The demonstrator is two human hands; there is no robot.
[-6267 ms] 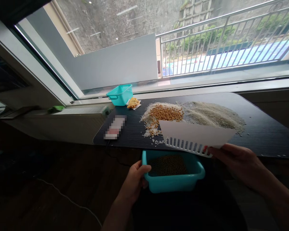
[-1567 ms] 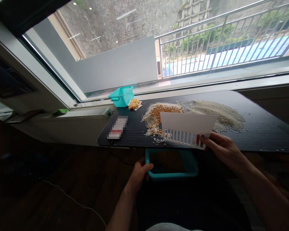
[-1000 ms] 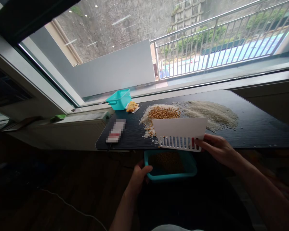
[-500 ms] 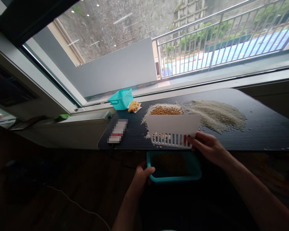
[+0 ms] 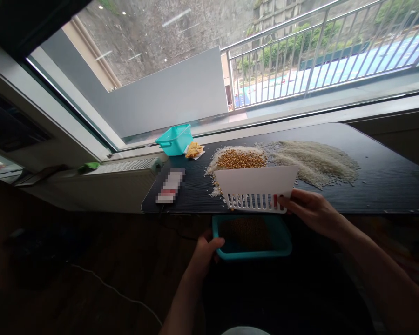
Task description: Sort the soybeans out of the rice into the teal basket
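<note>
My right hand (image 5: 309, 211) grips the right end of a white slotted plastic scraper (image 5: 255, 186) that stands on edge at the front rim of the black table (image 5: 387, 181). Just behind the scraper lies a heap of yellow soybeans (image 5: 240, 159) ringed with white rice; a wider spread of rice (image 5: 314, 160) lies to the right. My left hand (image 5: 205, 253) is closed on the left rim of a teal tub (image 5: 251, 235) held below the table edge, with soybeans inside it.
A second teal tub (image 5: 174, 138) sits at the table's back left corner beside a yellow snack wrapper (image 5: 193, 150). A blurred white packet (image 5: 170, 185) lies left of the beans. A radiator (image 5: 125, 165) and the window sill run behind. A white cable (image 5: 118, 295) crosses the dark floor.
The scraper has swept from the right toward the front edge above the tub, pulling a few beans along. The left hand keeps its hold on the tub below the edge.
</note>
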